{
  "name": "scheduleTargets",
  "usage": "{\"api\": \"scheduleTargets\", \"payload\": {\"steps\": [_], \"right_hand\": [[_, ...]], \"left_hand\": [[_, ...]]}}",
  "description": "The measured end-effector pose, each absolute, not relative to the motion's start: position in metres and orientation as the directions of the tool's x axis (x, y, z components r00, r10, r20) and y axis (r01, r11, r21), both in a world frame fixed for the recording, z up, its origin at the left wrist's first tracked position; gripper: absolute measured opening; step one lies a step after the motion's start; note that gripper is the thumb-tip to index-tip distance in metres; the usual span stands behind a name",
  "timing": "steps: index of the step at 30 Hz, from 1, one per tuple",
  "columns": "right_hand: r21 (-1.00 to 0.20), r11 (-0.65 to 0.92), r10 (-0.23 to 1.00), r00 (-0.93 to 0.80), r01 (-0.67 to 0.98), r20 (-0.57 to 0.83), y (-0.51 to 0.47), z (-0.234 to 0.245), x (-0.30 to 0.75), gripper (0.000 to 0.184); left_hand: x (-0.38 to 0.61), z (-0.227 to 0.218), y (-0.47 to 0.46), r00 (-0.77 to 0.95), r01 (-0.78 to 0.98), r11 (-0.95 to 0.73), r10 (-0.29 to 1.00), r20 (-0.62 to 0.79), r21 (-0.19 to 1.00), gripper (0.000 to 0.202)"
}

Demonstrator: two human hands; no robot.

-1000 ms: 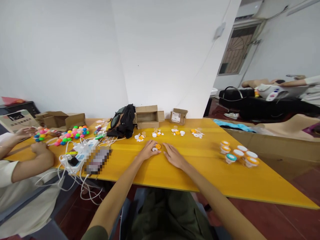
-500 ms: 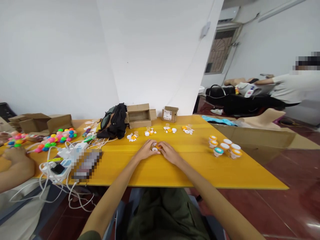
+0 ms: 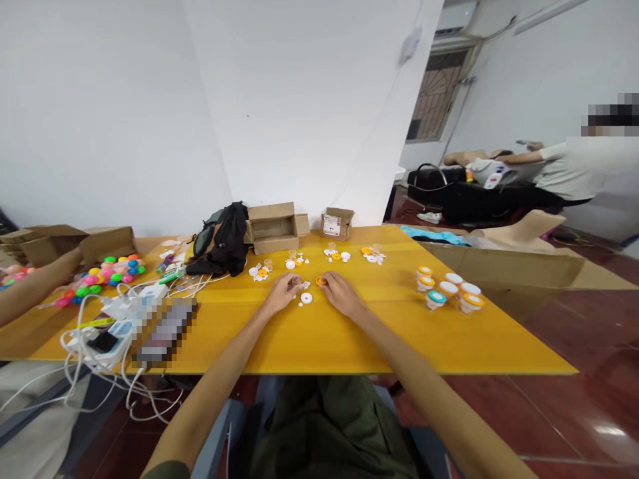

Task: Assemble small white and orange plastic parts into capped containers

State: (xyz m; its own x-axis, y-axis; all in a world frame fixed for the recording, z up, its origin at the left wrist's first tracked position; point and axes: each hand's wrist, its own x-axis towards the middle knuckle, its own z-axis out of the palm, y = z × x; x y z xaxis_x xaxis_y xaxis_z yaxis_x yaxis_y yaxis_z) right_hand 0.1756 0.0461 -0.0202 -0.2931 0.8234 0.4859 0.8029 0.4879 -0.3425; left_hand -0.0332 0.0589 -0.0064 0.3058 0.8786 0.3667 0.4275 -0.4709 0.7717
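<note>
My left hand [image 3: 282, 293] is closed around a small clear plastic cup [image 3: 296, 282] above the middle of the table. A short gap to the right, my right hand [image 3: 340, 293] pinches an orange ring-shaped lid [image 3: 320, 282] at its edge. On the tabletop between the hands lie a white disc [image 3: 306, 299] with a hole in its centre and a few tiny white pieces [image 3: 305, 285]. Beyond the hands are several small groups of parts, among them an orange ring [image 3: 337, 256] and a white round part [image 3: 345, 257].
Capped jars [image 3: 448, 288] with orange, white and teal lids stand to the right. Open cardboard boxes [image 3: 273, 228] and a black backpack [image 3: 224, 239] line the back. At left are a power strip [image 3: 120, 332], cables, a phone [image 3: 166, 331], colourful balls [image 3: 107, 273] and another person's arm [image 3: 44, 283].
My hands have moved apart, the left one with the clear cup, the right one with the orange lid. The white disc now shows on the table. The other person's arm has reached forward.
</note>
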Motion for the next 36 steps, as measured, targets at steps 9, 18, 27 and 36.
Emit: {"api": "scheduleTargets", "payload": {"steps": [9, 18, 27, 36], "right_hand": [[-0.161, 0.723, 0.63, -0.546, 0.672, 0.551, 0.02, -0.011, 0.165, 0.019], [-0.158, 0.729, 0.635, -0.573, 0.666, 0.519, 0.027, -0.008, 0.165, 0.023], [-0.17, 0.655, 0.696, -0.5, 0.736, 0.516, 0.03, -0.005, 0.164, 0.028], [-0.153, 0.653, 0.714, -0.535, 0.742, 0.451, 0.032, -0.007, 0.162, 0.034]], "left_hand": [[-0.039, -0.01, 0.064, 0.312, 0.249, -0.333, 0.917, 0.25, 0.91, 0.035], [-0.054, -0.008, 0.064, 0.46, 0.229, -0.366, 0.857, 0.232, 0.902, 0.043], [-0.05, -0.014, 0.059, 0.43, 0.332, -0.472, 0.846, 0.314, 0.816, 0.051], [-0.053, -0.008, 0.043, 0.41, 0.449, -0.542, 0.831, 0.376, 0.71, 0.051]]}}
